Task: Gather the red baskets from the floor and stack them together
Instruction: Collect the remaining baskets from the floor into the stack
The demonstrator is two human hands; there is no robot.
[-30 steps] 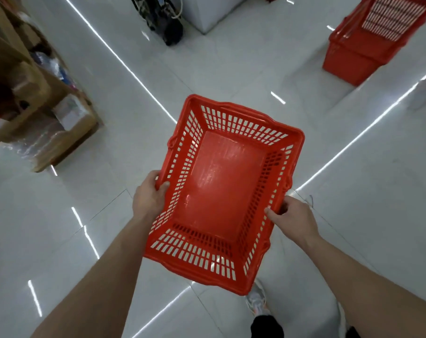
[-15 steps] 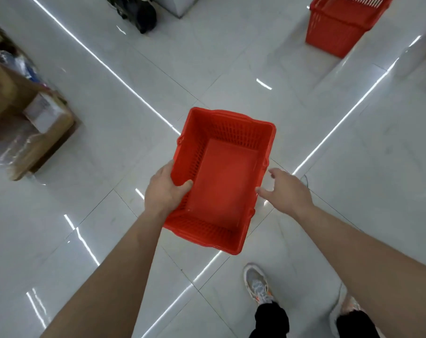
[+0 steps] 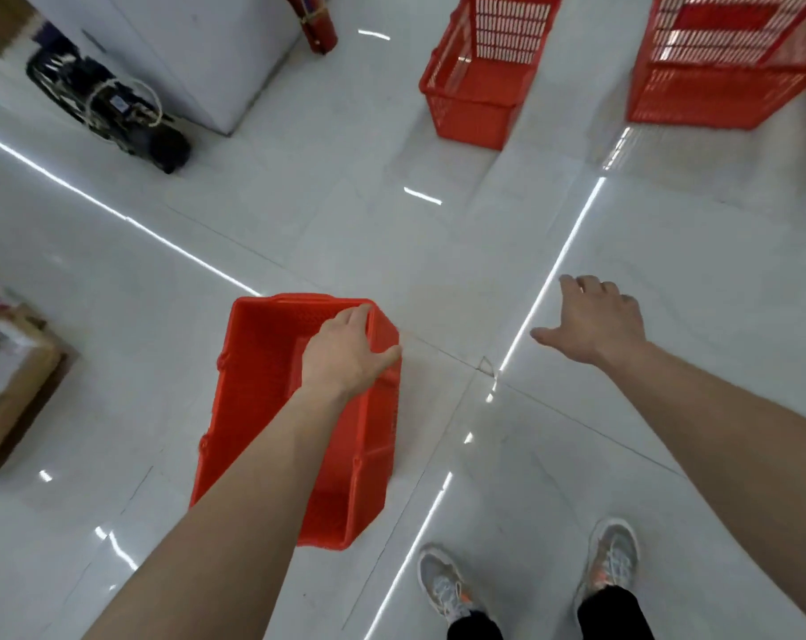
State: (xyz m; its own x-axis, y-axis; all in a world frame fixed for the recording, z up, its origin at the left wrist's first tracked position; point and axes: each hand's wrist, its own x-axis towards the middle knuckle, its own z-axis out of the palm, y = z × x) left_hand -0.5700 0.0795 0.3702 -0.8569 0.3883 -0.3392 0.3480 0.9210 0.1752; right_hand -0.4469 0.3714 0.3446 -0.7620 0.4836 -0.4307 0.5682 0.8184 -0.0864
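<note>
Since the earlier frame, the right hand [image 3: 592, 323] has come off the held basket [image 3: 272, 408] and is now reaching out empty at centre right of the frame, its fingers [image 3: 576, 284] spread and touching nothing. Only the left hand [image 3: 343, 358] is carrying that red basket, fingers curled over its far right rim and thumb lying along the outer wall; the basket is hanging low in the lower-centre of the frame, above the floor [image 3: 669, 279], and the left forearm is crossing over its open interior.

Two further red baskets are now showing along the upper edge. A middle basket [image 3: 477, 80] is standing upright on the floor at upper centre, and a larger-looking far-right basket [image 3: 724, 71] is standing at upper right, partly cut by the frame; the two are apart from each other.

A white cabinet [image 3: 198, 48] is occupying the upper left, with a dark wheeled device [image 3: 115, 113] lying just beside its base. A cardboard box [image 3: 8, 385] is sitting at the left edge. Open glossy tile is lying between the hands and the two standing baskets. Both shoes [image 3: 445, 588] are planted at lower right.
</note>
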